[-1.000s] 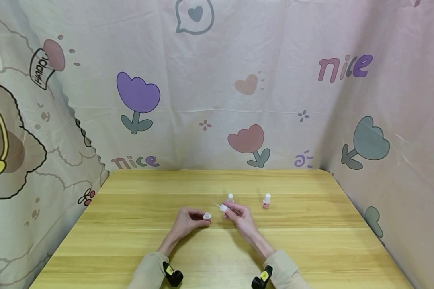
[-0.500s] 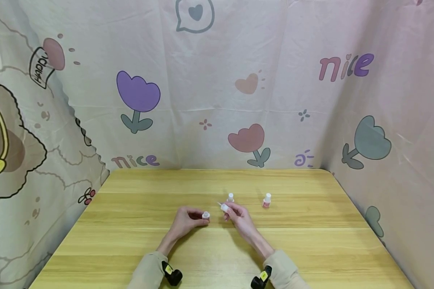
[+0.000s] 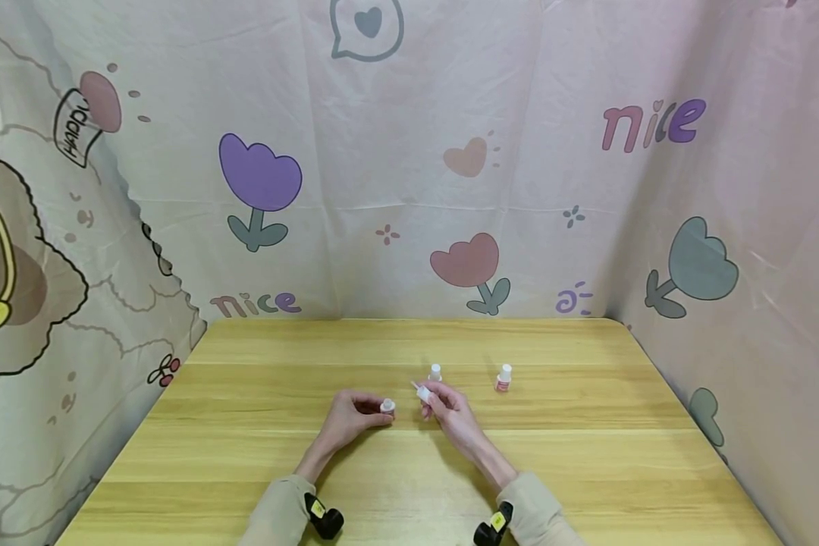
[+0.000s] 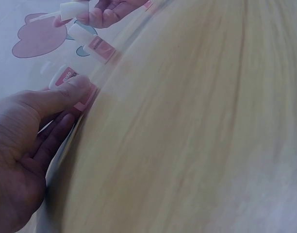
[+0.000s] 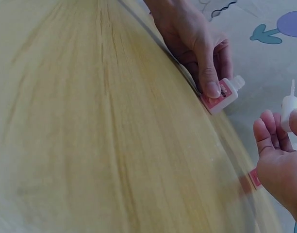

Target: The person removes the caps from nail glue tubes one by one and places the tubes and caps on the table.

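Note:
My left hand (image 3: 350,416) pinches a small white bottle (image 5: 225,97) with a pink label, which stands uncapped on the table. Its clear threaded neck shows in the right wrist view. In my right hand (image 3: 453,412) is a white cap (image 3: 424,393), held between thumb and fingers, with a thin applicator brush (image 5: 292,87) sticking out of it. The brush is apart from the bottle, a short way to its right, and points up and left in the head view. Just behind my right hand stands a capped bottle (image 3: 435,372), its lower part hidden by the fingers.
Another capped white bottle (image 3: 503,378) with a pink label stands upright to the right of my right hand. The wooden table (image 3: 259,455) reaches back to a printed cloth (image 3: 382,265). Black wrist cameras (image 3: 324,517) sit on both sleeves.
My left hand and the open bottle have shifted very slightly left. The cap in my right hand has tilted so that its brush points more upward. The standing bottles have stayed put.

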`<state>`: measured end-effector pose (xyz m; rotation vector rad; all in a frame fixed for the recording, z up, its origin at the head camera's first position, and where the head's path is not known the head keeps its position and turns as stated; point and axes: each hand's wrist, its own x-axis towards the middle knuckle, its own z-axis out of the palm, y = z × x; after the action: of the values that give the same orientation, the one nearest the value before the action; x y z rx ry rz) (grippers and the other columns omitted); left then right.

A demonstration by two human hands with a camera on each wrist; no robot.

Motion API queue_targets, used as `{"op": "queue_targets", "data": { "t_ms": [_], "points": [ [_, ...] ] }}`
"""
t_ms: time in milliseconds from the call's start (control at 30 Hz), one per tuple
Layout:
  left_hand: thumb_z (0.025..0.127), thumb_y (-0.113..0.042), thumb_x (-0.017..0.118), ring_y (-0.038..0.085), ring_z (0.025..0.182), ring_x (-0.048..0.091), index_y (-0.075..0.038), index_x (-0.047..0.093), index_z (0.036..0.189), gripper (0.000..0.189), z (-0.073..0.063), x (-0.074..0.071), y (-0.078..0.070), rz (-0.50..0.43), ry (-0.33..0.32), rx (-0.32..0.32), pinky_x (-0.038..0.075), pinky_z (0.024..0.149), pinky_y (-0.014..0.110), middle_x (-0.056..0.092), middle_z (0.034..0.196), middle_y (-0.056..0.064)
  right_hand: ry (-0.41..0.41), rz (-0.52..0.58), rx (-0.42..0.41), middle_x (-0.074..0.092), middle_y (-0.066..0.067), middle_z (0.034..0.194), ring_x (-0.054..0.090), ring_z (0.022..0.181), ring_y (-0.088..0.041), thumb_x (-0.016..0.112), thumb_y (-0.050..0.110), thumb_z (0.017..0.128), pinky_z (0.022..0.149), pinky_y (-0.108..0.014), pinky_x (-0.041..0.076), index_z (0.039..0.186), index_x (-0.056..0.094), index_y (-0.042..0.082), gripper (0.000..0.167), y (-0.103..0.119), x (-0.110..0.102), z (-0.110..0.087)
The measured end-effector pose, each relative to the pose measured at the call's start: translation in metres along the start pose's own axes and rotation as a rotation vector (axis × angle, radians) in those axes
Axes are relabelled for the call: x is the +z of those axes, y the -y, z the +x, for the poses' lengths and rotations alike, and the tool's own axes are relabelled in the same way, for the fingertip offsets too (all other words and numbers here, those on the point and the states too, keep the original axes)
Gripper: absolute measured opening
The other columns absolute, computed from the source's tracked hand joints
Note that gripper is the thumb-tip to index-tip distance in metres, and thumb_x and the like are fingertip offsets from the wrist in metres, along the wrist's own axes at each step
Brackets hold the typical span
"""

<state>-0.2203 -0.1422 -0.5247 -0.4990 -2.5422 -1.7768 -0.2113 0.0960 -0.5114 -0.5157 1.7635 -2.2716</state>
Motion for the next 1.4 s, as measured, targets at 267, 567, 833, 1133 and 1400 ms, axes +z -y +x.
{"op": "queue_targets", "data": {
  "t_ms": [267,567,833,1133,1400],
  "points": [
    [0.076,-0.013,0.088,0.005,0.078,0.071,-0.005,0.079,0.095,0.022,0.0,-0.003,-0.002,-0.002,-0.007,-0.013,0.057,0.073,0.019,0.079,0.092,0.013,-0.036,-0.054,0.056,0.057,0.0,0.1,0.057,0.083,-0.004,0.049,0.002,0.102,0.077,-0.017,0.052,0.137,0.043,-0.017,0.04,0.0,0.0,0.001],
    [0.076,-0.008,0.087,0.014,0.08,0.073,0.0,0.078,0.097,0.024,0.0,-0.007,-0.001,0.007,-0.03,-0.029,0.056,0.072,0.017,0.078,0.093,0.018,-0.057,-0.165,0.065,0.061,-0.006,0.099,0.061,0.083,-0.008,0.056,0.003,0.099,0.079,-0.021,0.054,0.133,0.051,-0.011,0.037,0.003,0.001,0.001],
    [0.077,-0.001,0.084,0.024,0.083,0.074,0.005,0.076,0.098,0.023,0.0,-0.011,-0.002,0.047,-0.043,-0.047,0.056,0.073,0.018,0.077,0.095,0.023,-0.057,-0.211,0.069,0.063,-0.005,0.1,0.062,0.085,-0.012,0.061,0.0,0.095,0.077,-0.022,0.056,0.133,0.05,-0.012,0.041,0.0,0.0,0.003],
    [0.076,-0.01,0.087,0.012,0.081,0.072,-0.001,0.078,0.098,0.026,0.001,-0.018,0.004,0.008,-0.047,-0.042,0.057,0.074,0.018,0.078,0.096,0.018,-0.069,-0.251,0.041,0.063,-0.033,0.111,0.065,0.091,-0.014,0.065,-0.004,0.091,0.083,-0.022,0.056,0.13,0.051,-0.015,0.043,-0.004,0.002,0.008],
    [0.078,0.0,0.083,0.013,0.08,0.073,0.007,0.075,0.101,0.025,0.001,-0.021,0.003,0.021,-0.071,-0.039,0.056,0.073,0.017,0.076,0.097,0.025,-0.052,-0.343,-0.033,0.065,-0.037,0.11,0.064,0.087,-0.003,0.067,-0.006,0.089,0.08,-0.016,0.054,0.126,0.054,-0.016,0.04,-0.009,0.008,0.017]
  ]
}}
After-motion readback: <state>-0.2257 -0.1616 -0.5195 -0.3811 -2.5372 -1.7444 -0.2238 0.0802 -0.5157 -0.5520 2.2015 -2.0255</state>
